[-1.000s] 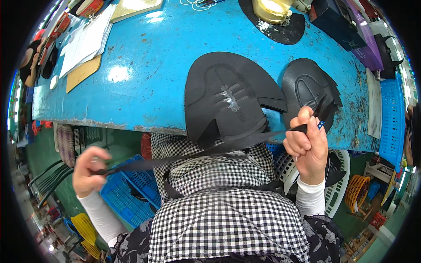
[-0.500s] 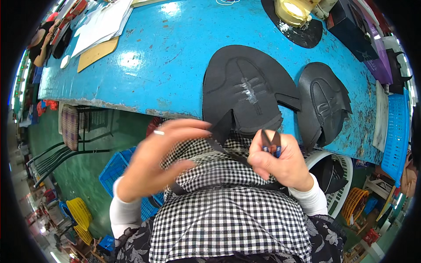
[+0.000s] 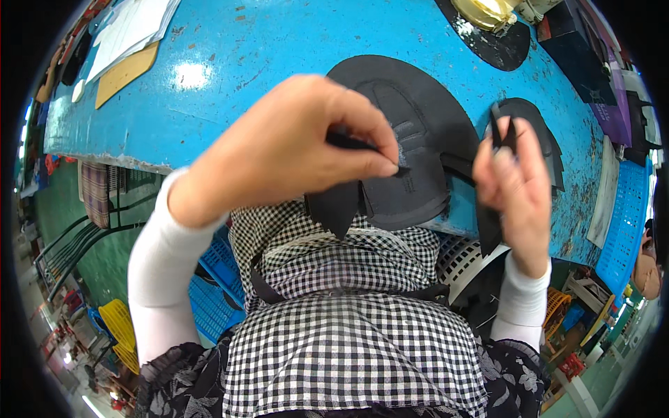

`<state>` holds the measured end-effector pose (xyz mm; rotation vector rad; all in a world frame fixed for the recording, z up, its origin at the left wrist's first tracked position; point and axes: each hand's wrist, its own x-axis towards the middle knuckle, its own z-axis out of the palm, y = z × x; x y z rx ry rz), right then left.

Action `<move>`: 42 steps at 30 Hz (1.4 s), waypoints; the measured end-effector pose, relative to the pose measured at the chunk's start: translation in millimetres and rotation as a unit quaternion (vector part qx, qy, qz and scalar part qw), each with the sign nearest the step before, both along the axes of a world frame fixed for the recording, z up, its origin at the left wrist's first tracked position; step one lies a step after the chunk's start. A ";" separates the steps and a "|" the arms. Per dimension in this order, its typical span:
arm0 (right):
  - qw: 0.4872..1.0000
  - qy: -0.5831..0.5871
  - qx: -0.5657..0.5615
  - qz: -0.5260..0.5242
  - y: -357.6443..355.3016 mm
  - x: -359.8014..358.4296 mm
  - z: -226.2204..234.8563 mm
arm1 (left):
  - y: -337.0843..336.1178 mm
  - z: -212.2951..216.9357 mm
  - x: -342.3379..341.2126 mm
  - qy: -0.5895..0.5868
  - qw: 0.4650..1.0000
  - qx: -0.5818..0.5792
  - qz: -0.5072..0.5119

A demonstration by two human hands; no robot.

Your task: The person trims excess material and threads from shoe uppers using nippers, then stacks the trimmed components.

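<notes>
Across the table's near edge lies a large flat black stitched piece [image 3: 428, 94], shaped like a shoe upper, with notches and pale marks in its middle. My left hand [image 3: 300, 136] is above its left part, thumb and fingertips pinched together; what they hold, if anything, I cannot make out. Small dark-bladed thread snips [image 3: 498, 129] point upward from my right hand [image 3: 519, 188], whose fingers are closed around them and smeared by motion. That hand partly hides a second, similar black piece [image 3: 529, 110] to the right.
Both pieces rest on a worn blue table [image 3: 244, 76]. Papers [image 3: 136, 31] and a tan board [image 3: 125, 76] are at the far left. At the far right stand a gold-coloured object [image 3: 488, 12] and dark boxes [image 3: 575, 52]. Below the edge is a white basket [image 3: 460, 261].
My left hand has moved up and right over the large piece, its fingers going from spread to pinched. My right hand with the snips has moved up and right, over the second piece.
</notes>
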<state>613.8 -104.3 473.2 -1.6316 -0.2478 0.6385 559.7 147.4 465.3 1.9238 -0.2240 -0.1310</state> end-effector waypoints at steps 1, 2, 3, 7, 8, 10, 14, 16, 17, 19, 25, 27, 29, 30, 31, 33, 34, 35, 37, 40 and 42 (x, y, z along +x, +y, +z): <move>0.999 -0.041 0.005 0.010 -2.5 12.7 -1.7 | 2.5 -3.5 11.9 0.015 0.998 0.037 -0.047; 0.998 -0.052 -0.030 0.028 -5.7 21.6 0.6 | 2.8 -5.3 20.2 0.029 0.993 0.073 -0.093; 0.995 -0.063 -0.065 0.046 -8.2 28.6 2.7 | 0.3 -4.3 25.4 0.032 0.993 0.071 -0.090; 0.969 -0.145 -0.128 0.151 -7.5 37.7 -9.7 | -7.0 -13.2 40.9 0.009 0.975 0.157 -0.158; 0.965 -0.143 -0.142 0.165 -5.4 38.7 -8.6 | -8.2 -13.3 43.4 0.005 0.972 0.173 -0.161; 0.950 -0.183 -0.154 0.198 -1.0 40.5 -8.3 | -10.0 -13.1 46.3 0.003 0.968 0.189 -0.165; 0.887 -0.313 -0.167 0.297 3.5 48.3 -11.5 | -12.4 -16.0 48.0 -0.010 0.965 0.194 -0.175; 0.819 -0.424 -0.162 0.351 10.2 51.3 -12.9 | -13.8 -16.1 48.3 -0.017 0.965 0.192 -0.178; 0.819 -0.423 -0.163 0.351 13.7 51.8 -14.2 | -14.9 -14.4 47.9 -0.021 0.964 0.211 -0.161; 0.766 -0.495 -0.168 0.373 19.8 52.3 -16.6 | -15.4 -13.1 48.5 -0.025 0.962 0.231 -0.143; 0.755 -0.457 -0.160 0.442 20.1 66.3 -15.3 | -8.3 -13.4 50.0 -0.105 0.936 0.320 -0.099; 0.767 -0.430 -0.146 0.453 20.1 68.4 -14.8 | -1.4 -8.6 54.4 -0.109 0.927 0.340 -0.115; 0.803 -0.427 -0.147 0.388 24.2 66.6 -16.0 | 5.9 -8.2 59.1 -0.066 0.938 0.314 -0.130; 0.791 -0.447 -0.153 0.388 24.1 67.4 -17.5 | 7.9 -8.8 60.2 -0.025 0.946 0.288 -0.146; 0.791 -0.446 -0.153 0.389 25.3 66.5 -17.0 | 8.1 -9.4 60.4 -0.024 0.947 0.287 -0.145; 0.746 -0.490 -0.206 0.400 30.3 62.5 -15.1 | 8.1 -10.3 60.5 -0.025 0.950 0.273 -0.150; 0.747 -0.490 -0.209 0.399 32.7 61.5 -14.3 | 7.3 -11.1 61.1 -0.026 0.950 0.271 -0.152; 0.722 -0.517 -0.238 0.392 35.5 60.7 -13.6 | 6.3 -12.5 61.2 -0.035 0.950 0.271 -0.147; 0.696 -0.544 -0.267 0.385 38.0 63.0 -13.3 | 6.3 -12.7 61.4 -0.044 0.951 0.271 -0.143; 0.774 -0.483 -0.186 0.365 38.2 68.3 -11.0 | 10.0 -7.0 61.4 0.001 0.953 0.260 -0.157; 0.773 -0.477 -0.257 0.331 35.6 69.5 -7.5 | 13.5 -2.8 61.2 0.030 0.946 0.259 -0.190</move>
